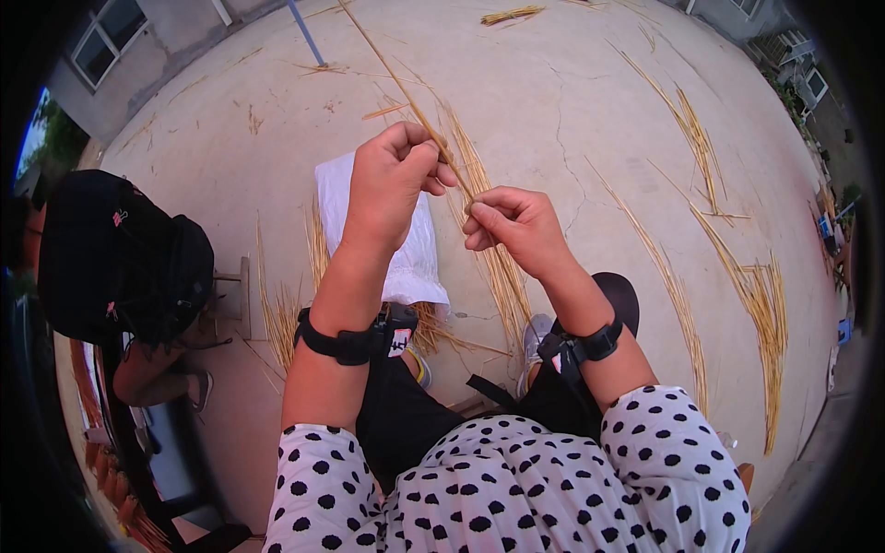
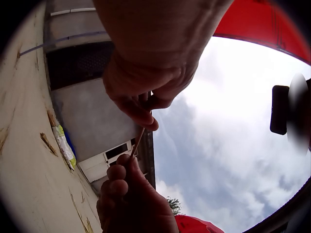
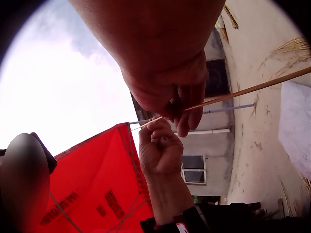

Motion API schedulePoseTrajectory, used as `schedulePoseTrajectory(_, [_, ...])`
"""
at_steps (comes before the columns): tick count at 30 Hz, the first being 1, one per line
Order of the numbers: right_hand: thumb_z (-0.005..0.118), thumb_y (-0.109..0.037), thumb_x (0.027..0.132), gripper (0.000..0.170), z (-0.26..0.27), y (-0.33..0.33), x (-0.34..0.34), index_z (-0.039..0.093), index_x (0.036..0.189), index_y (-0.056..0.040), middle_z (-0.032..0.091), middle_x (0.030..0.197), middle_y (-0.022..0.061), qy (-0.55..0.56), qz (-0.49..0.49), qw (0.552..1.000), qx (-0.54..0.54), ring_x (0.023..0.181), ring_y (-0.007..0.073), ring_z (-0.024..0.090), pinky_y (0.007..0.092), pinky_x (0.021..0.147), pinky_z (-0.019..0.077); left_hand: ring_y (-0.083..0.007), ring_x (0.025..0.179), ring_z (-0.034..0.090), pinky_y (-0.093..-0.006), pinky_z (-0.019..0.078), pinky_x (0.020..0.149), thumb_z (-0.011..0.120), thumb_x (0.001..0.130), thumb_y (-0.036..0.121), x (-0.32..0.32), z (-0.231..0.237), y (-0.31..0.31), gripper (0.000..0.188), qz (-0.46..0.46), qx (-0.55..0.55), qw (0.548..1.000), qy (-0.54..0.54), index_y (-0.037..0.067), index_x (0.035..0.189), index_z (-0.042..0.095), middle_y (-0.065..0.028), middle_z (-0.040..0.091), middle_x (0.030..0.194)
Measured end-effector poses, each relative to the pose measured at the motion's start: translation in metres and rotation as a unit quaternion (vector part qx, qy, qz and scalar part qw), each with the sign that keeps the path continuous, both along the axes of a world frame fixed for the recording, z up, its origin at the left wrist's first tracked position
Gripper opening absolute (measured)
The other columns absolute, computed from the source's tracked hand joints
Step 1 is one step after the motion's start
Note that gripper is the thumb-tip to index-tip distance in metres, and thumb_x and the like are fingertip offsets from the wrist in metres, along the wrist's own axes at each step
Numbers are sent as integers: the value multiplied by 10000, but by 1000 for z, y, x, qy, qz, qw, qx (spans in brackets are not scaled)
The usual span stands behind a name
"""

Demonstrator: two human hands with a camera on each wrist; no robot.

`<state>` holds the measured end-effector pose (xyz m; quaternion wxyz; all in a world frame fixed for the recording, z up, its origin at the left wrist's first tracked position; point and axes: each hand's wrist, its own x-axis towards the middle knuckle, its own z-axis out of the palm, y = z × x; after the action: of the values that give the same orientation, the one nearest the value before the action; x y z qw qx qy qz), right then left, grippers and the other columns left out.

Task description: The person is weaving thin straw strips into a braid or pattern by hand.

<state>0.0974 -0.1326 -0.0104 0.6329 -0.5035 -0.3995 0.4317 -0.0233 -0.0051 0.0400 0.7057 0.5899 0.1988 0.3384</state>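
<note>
Watching from a distance through the head view, I start at the left with a black bag [image 1: 101,258] dotted with small pink clips, a person's leg [image 1: 152,376] and a shoe just below it. Right of the bag, part of a wooden stool [image 1: 244,297] stands on the concrete floor [image 1: 516,101]. Farther off, a blue-grey pole [image 1: 308,35] slants down to that same floor. Next along is a white sack [image 1: 415,249], lying on the floor with straw showing at its near edge.

My left hand [image 1: 392,180] appears partly in front of the sack, thumb and fingers pinching a long straw stalk [image 1: 395,74]. The stalk slants from between my hands toward the far left; I cannot tell where it ends. Just right of it and slightly nearer, my right hand [image 1: 519,229] pinches the same stalk between thumb and curled fingers. The two hands are close together, and the left wrist view shows a short length of stalk bridging them. Both forearms wear black straps [image 1: 346,347].

Below the hands, a long spread of straw [image 1: 502,281] lies on the floor, running from far to near. Well to the right I see a far bunch [image 1: 698,147] and, nearer, a thicker pile [image 1: 765,313], both loose on the floor.
</note>
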Motion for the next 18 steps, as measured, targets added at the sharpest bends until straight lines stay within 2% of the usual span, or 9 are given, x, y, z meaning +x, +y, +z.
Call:
schedulePoseTrajectory(4, [518,-86,898,155,0,-1,1,585,948,44,632,773,108,26,40,999,-1,640,156,638,259,583,543,-92,603,595,-189,466,513,473,887,99,1,-1,-1,130,-17,-20,1000,5,1,919,552,-68,612,768])
schedulePoseTrajectory(5, [510,-90,903,158,0,-1,1,583,949,42,632,774,107,27,43,999,3,639,157,638,259,582,542,-116,602,600,-205,471,521,473,869,87,3,0,-2,119,-4,-23,1000,-4,-10,892,539,-76,597,750])
schedulePoseTrajectory(6, [510,-90,903,158,-1,-1,1,583,949,42,632,774,107,27,43,999,2,639,157,638,259,582,542,-141,601,605,-222,476,528,474,851,75,4,0,-3,110,8,-26,1000,-12,-21,865,526,-85,581,733])
schedulePoseTrajectory(9, [506,-96,906,164,-2,-1,2,584,949,41,632,774,104,35,34,999,-3,639,159,637,258,578,540,-102,612,606,-197,484,529,473,888,100,4,-2,-3,137,-10,-31,999,-15,-3,929,551,-73,615,778])
schedulePoseTrajectory(13, [500,-89,906,161,-3,0,2,587,939,43,630,769,99,33,16,999,1,636,153,631,255,581,533,-117,608,604,-207,486,532,500,875,94,4,2,-7,138,6,-26,1000,-5,-21,934,549,-80,612,784])
schedulePoseTrajectory(15, [500,-85,905,159,-3,0,2,589,935,44,629,767,97,30,5,1000,4,635,149,628,254,583,531,-128,618,603,-212,482,538,538,854,86,4,2,-10,138,5,46,998,48,-40,909,557,-84,607,758])
schedulePoseTrajectory(18, [504,-80,901,156,-2,0,0,594,927,45,627,764,95,27,-11,1000,3,633,144,624,252,584,529,-128,625,601,-211,477,544,558,837,73,5,3,-14,132,8,73,994,86,-53,875,569,-82,601,721])
